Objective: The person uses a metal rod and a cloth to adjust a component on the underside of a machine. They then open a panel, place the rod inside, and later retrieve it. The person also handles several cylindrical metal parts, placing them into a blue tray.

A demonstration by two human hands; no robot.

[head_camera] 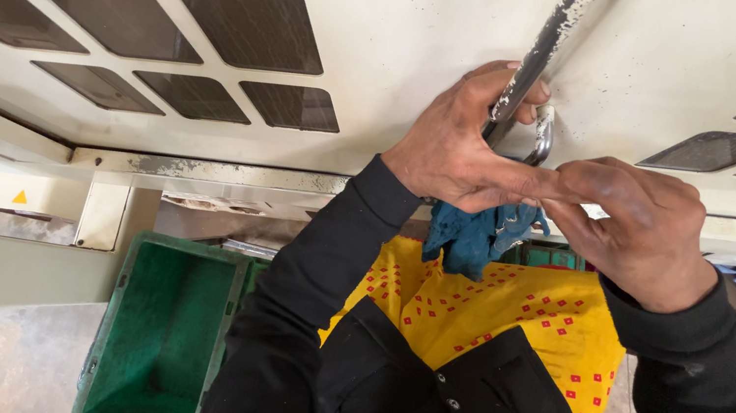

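Listing by size: cream machine door [397, 32], its worn metal handle [537, 61] at the upper edge. I see left hand [458, 147] curled round the handle, blue cloth [478, 235] hanging below; right hand [643, 233] pinches the bracket [540, 141]. Best kept steady.

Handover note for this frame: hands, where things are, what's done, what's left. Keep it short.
Left hand: wrapped around the metal handle on the cream machine panel, near the handle's lower curved end.
Right hand: closed, fingers pinched beside the left hand at the handle's lower end; what they pinch cannot be seen.
Blue rag: hangs bunched below both hands; which hand holds it is unclear.
Green crate: on the floor to the left, apart from the hands.
Done: cannot tell; the handle's paint is chipped and worn.
Left: both hands are on the handle's lower end, with the rag there too.
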